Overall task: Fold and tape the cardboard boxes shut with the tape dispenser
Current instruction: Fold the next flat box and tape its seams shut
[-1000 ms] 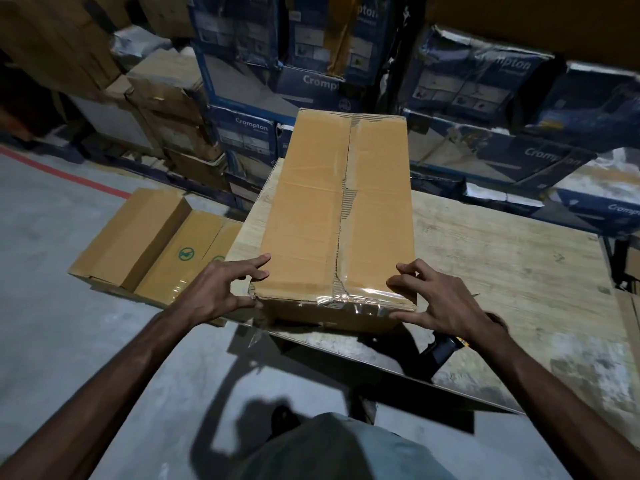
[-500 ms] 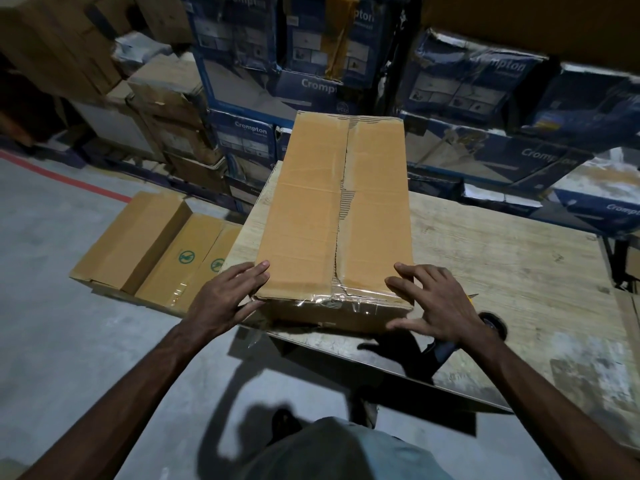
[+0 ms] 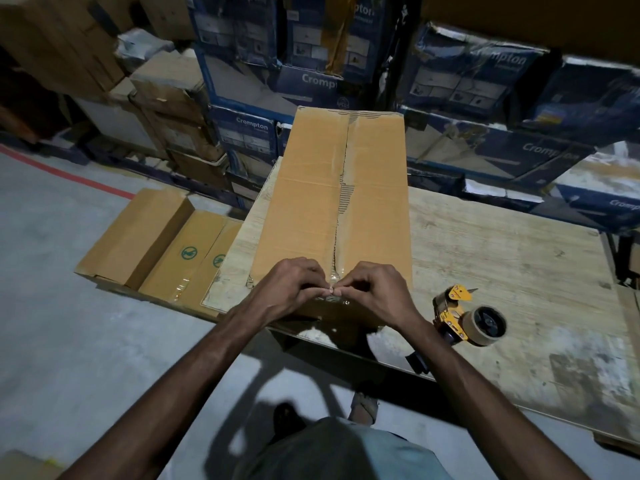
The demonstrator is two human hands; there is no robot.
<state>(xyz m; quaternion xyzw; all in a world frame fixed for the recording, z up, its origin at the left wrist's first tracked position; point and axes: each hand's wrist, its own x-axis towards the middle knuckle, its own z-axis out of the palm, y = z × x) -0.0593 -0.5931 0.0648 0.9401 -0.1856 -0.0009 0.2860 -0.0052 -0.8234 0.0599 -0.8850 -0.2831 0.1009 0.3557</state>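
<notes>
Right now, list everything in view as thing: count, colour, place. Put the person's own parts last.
cardboard box: one, brown, lying lengthwise on the table, near end at its front edge
clear tape: one strip, transparent, over the box's near end at the centre seam
tape dispenser: one, yellow with a brown roll, on the table right of the box
table: one, pale wood, centre right
floor boxes: three showing, brown, side by side left of the table
blue cartons: many, blue, stacked behind the table
red line: one, on the grey floor, far left
hands: two, left hand and right hand, fingertips pinching the clear tape at the seam
</notes>
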